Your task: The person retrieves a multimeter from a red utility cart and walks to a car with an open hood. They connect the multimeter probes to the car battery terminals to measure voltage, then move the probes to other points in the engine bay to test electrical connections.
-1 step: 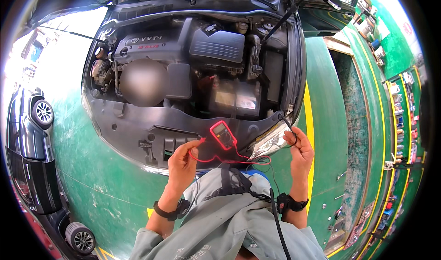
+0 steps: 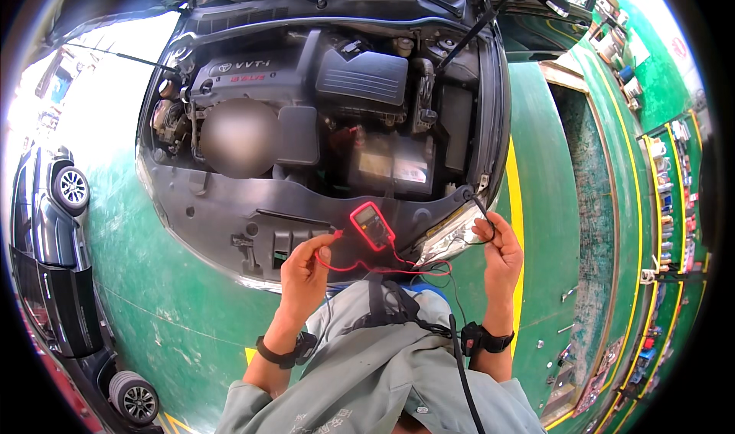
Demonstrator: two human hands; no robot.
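Yeah, nothing's shifting: left hand (image 2: pixel 305 271) is pinching the red probe (image 2: pixel 337 235), right hand (image 2: pixel 502 248) holding the black probe (image 2: pixel 477 202), multimeter (image 2: pixel 371 226) lying between.

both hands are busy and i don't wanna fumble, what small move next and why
Perhaps ease the left hand forward, bringing its red probe toward the battery: that probe is held clear of the battery, the right hand grips the black probe, and the meter lies face up between the hands.

The red-cased multimeter (image 2: pixel 372 226) lies face up, slanted, between the red probe (image 2: pixel 338 234) and black probe (image 2: pixel 480 204).
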